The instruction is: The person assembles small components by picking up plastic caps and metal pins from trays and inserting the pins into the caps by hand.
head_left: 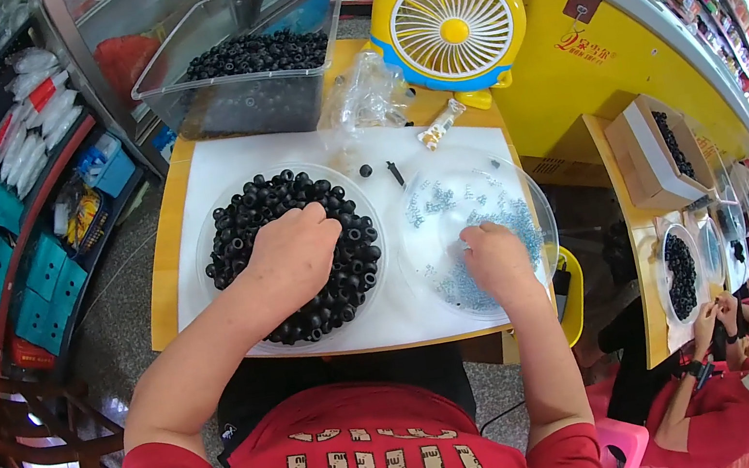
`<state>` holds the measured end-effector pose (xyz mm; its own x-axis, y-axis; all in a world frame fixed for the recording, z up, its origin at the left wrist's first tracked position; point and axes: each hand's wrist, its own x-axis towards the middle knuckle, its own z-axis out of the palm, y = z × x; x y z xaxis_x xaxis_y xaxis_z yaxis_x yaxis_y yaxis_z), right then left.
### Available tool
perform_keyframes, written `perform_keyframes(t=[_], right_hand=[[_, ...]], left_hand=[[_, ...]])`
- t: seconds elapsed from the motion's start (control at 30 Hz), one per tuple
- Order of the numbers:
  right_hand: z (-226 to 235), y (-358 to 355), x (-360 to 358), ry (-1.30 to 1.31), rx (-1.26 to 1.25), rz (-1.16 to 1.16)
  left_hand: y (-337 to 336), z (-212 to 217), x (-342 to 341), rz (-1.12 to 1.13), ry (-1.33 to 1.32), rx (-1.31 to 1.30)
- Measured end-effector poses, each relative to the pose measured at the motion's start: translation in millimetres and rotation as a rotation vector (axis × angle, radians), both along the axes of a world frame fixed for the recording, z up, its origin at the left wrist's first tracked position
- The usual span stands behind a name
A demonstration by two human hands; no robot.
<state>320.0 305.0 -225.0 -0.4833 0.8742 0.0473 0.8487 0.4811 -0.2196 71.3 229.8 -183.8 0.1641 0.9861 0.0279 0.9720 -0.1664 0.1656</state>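
Note:
My left hand (297,251) is curled over a round clear tray (197,238) heaped with small black hollow pieces (275,196). Its fingertips are tucked under, touching the heap, and hide whatever they hold. To the right, my right hand (500,263) is at a second round clear tray (543,217), where tiny pale-blue transparent pieces (447,198) lie scattered. Thumb and fingers are pressed together there; what they pinch, if anything, is too small to make out. One loose black piece (366,171) and a thin black stick-like part (395,173) lie between the trays.
A clear bin (266,104) of black pieces stands behind, beside crumpled plastic bags (367,93) and a yellow cartoon-shaped fan (455,30). At right, a co-worker in red (706,407) sits at another table with a cardboard box (656,155). Shelves (28,210) line the left.

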Motion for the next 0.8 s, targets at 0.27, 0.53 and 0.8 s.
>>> perform_keyframes(t=[0.27, 0.53, 0.8], right_hand=[[3.3, -7.0, -13.1, 0.189, -0.089, 0.104], [0.2, -10.4, -19.3, -0.028, -0.058, 0.179], [1.5, 4.1, 0.2, 0.355, 0.005, -0.038]], left_hand=[[-8.7, -0.8, -7.2, 0.004, -0.142, 0.069], [-27.9, 9.7, -1.0, 0.371, -1.411, -0.265], [-59.8, 3.6, 4.7, 0.387, -1.685, -0.395]])
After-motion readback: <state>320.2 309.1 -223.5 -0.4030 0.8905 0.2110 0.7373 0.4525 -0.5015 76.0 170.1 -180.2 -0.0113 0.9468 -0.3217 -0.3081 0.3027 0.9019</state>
